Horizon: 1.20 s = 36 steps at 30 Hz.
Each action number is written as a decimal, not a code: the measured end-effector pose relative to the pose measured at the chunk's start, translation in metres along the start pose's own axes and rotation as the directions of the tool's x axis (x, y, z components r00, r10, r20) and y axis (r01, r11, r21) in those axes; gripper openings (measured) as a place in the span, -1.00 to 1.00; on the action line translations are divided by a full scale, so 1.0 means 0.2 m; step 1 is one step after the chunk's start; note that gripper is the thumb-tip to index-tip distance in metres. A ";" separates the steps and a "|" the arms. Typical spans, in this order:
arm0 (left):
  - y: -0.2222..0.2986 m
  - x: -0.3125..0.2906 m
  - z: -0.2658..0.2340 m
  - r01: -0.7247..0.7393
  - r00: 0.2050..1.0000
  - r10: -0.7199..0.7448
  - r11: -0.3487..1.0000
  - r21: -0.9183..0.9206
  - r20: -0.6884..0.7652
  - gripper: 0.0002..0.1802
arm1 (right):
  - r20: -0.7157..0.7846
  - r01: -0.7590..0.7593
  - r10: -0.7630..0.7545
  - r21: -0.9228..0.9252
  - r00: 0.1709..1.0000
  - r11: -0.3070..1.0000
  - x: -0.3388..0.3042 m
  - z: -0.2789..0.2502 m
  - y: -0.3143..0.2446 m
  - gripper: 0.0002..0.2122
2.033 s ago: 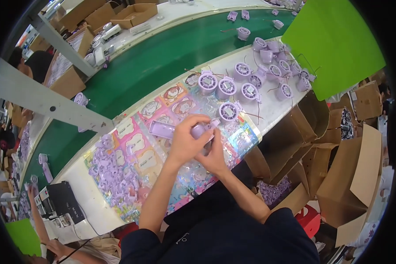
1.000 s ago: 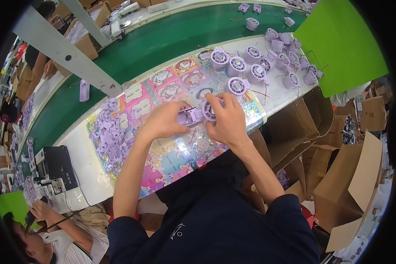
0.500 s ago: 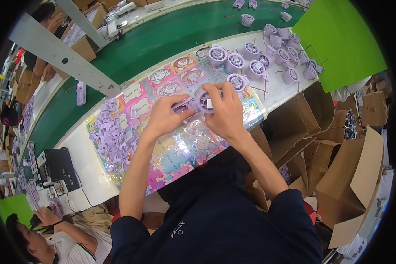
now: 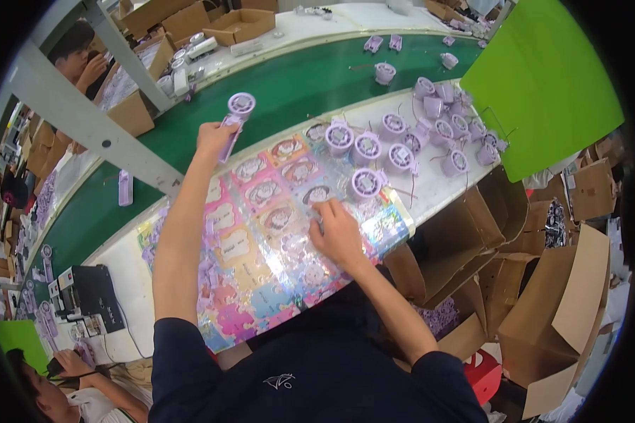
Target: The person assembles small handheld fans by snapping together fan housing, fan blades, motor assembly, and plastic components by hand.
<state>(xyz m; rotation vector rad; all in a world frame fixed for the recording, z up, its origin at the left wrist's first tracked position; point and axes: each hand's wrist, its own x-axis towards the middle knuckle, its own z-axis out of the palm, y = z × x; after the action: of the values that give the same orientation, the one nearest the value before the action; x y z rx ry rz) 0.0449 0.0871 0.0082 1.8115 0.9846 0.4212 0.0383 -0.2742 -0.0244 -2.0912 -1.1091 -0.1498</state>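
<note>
My left hand [image 4: 215,139] is stretched out over the green conveyor belt [image 4: 289,84]. It grips a lilac handheld fan [image 4: 241,106] by the handle, with the round head pointing away from me. Over the glossy printed sheet [image 4: 261,240] rests my right hand [image 4: 337,236], its fingers loosely bent and apart, and I see nothing in them. Beyond it, on the worktop, stand several round lilac fan heads [image 4: 366,183] with thin wires. A heap of small lilac plastic parts [image 4: 208,271] lies partly hidden behind my left forearm.
A grey metal post [image 4: 106,134] rises by the belt, left of my left arm. On the right stand a bright green panel [image 4: 543,92] and open cardboard boxes [image 4: 550,303]. A black box-shaped device [image 4: 99,296] sits at the left, near a seated co-worker [image 4: 70,388].
Both hands were together on the fan over the sheet. The left has carried it forward and left above the belt; the right has let go and drawn slightly back.
</note>
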 end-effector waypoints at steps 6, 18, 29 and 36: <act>-0.21 0.32 -0.08 0.205 0.943 -0.207 0.978 -0.033 -0.263 -0.61 | 0.012 0.001 -0.001 -0.049 1.000 0.999 0.02 0.02 -0.03 -0.79; -0.17 0.01 -0.19 -0.034 0.925 0.000 0.996 -0.083 -0.379 -0.53 | 0.009 0.008 -0.008 -0.002 1.000 1.000 0.04 0.03 -0.02 -0.82; -0.27 -1.08 -0.28 -0.486 0.826 0.552 0.594 0.641 0.115 -0.73 | 0.007 0.021 -0.021 0.000 1.000 1.000 0.04 0.02 -0.03 -0.88; -0.15 -1.10 0.07 -0.594 0.798 0.586 0.726 0.347 0.139 -0.81 | -0.010 0.035 -0.035 -0.027 0.999 0.999 0.03 0.02 -0.01 -0.88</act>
<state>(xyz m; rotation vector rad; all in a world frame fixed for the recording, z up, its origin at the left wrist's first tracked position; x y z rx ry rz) -0.0925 -0.0867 0.0076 2.4820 0.4541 0.6322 0.0407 -0.2673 -0.0233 -2.0933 -1.1441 -0.1933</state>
